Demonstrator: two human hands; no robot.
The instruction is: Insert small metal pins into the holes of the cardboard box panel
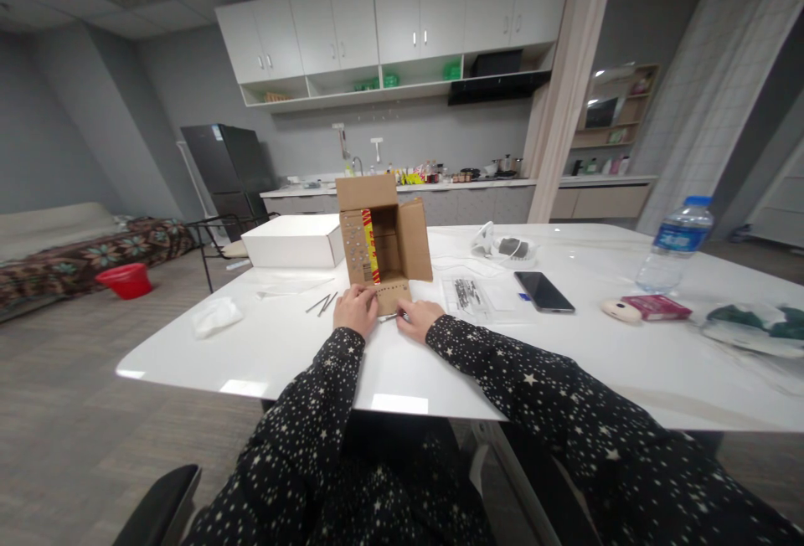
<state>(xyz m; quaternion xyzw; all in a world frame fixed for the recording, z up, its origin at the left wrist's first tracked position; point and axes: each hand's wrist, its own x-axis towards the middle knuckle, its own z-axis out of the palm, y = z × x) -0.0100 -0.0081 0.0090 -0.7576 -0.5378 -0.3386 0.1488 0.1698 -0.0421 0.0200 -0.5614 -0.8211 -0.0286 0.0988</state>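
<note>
An open cardboard box (358, 244) stands on the white table, its opening facing me. A red and yellow strip runs down its front, beside several small shiny dots. The lower flap (392, 298) lies toward me and carries a row of small dark marks. At that flap's left edge, my left hand (357, 311) is closed with bent fingers on the cardboard. My right hand (420, 320) is pinched at the flap's right corner; whatever its fingertips hold is too small to make out. A thin metallic piece (388, 317) lies between the hands. Several long screws or nails (322, 303) lie left of my left hand.
Behind the cardboard box's left side is a white box (292, 242). To the right are a clear tray of small metal parts (466, 295), a phone (543, 291), a water bottle (675, 244) and a dark red packet (659, 307). A crumpled tissue (217, 316) lies far left.
</note>
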